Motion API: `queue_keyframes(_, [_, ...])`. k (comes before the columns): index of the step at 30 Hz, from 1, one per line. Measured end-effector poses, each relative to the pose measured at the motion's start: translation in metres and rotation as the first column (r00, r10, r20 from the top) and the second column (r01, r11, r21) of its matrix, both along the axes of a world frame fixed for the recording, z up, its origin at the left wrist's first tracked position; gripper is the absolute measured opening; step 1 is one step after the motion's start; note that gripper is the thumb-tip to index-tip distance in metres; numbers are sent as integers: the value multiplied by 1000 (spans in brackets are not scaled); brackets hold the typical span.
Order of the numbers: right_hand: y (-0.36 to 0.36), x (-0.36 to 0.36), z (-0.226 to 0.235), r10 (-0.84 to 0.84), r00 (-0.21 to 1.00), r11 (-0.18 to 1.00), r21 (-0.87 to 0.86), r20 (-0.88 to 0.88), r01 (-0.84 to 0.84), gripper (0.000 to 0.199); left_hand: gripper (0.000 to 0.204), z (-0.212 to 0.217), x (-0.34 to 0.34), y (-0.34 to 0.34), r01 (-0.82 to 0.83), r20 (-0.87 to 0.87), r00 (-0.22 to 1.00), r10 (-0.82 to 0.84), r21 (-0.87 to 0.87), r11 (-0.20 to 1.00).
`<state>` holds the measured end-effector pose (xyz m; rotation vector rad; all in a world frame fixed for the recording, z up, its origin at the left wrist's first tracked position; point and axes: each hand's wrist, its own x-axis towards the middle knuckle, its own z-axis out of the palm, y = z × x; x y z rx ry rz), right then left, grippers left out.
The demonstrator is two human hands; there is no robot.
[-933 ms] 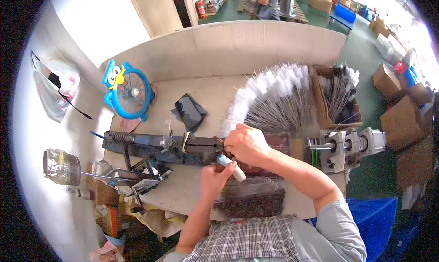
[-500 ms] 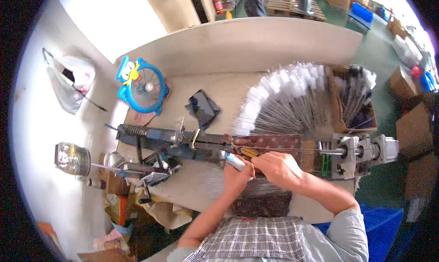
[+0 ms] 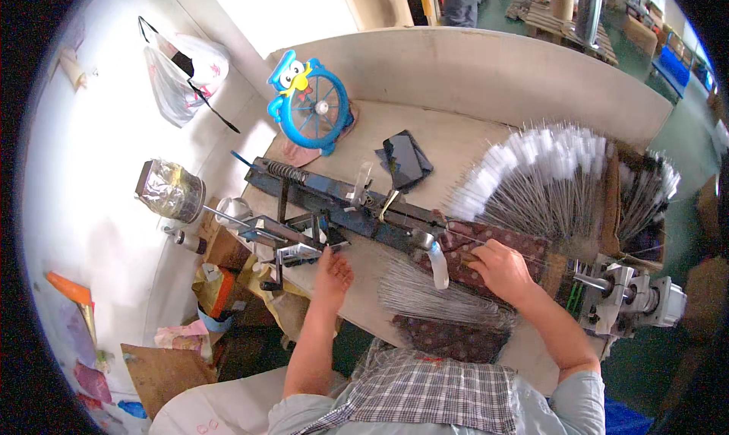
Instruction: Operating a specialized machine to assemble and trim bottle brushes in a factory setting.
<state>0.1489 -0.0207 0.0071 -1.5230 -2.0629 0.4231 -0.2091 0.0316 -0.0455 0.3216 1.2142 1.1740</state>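
My left hand (image 3: 332, 279) is at the small metal tray (image 3: 300, 250) on the left of the bench machine (image 3: 334, 199). Its fingers are curled together at the tray's edge, and what they hold is too small to make out. My right hand (image 3: 503, 272) lies over the dark dotted cloth (image 3: 535, 253), beside the thin wires stretched toward the motor unit (image 3: 626, 294). Its fingers close on a small yellowish piece (image 3: 468, 259), mostly hidden. Between my hands, a handle with a whitish grip (image 3: 438, 266) sticks out from the machine.
A bundle of thin wires (image 3: 433, 294) lies nearest me. White-tipped wire brushes (image 3: 539, 177) fan out at the back right, beside a cardboard box (image 3: 611, 199) of more brushes. A dark phone (image 3: 404, 161) and a blue toy-shaped fan (image 3: 313, 108) stand behind the machine.
My left hand has let go of the whitish-gripped handle and moved left to the metal tray. My right hand stays over the cloth, a little apart from the handle. The view has shifted and turned.
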Motion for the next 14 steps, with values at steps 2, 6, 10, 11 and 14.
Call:
queue_keyframes(2, [-3,4,-2,-8,1000,999,-43,-14,7,17,29,2,-8,7,-73,87,993,76,-33,997])
queue_keyframes(6, [-12,10,-11,97,994,995,28,-52,-96,22,19,-9,-12,4,-67,75,995,64,34,997])
queue_keyframes(10, [-27,11,20,61,995,995,-76,-74,-66,28,15,0,-3,-4,-191,144,970,196,-49,980])
queue_keyframes(11, [-29,12,29,66,997,992,-104,-50,-71,29,15,-1,-2,-3,-179,153,971,183,-45,983])
queue_keyframes(14, [-32,15,41,80,996,985,-149,-36,-84,32,13,-4,1,1,-159,199,967,161,-27,987])
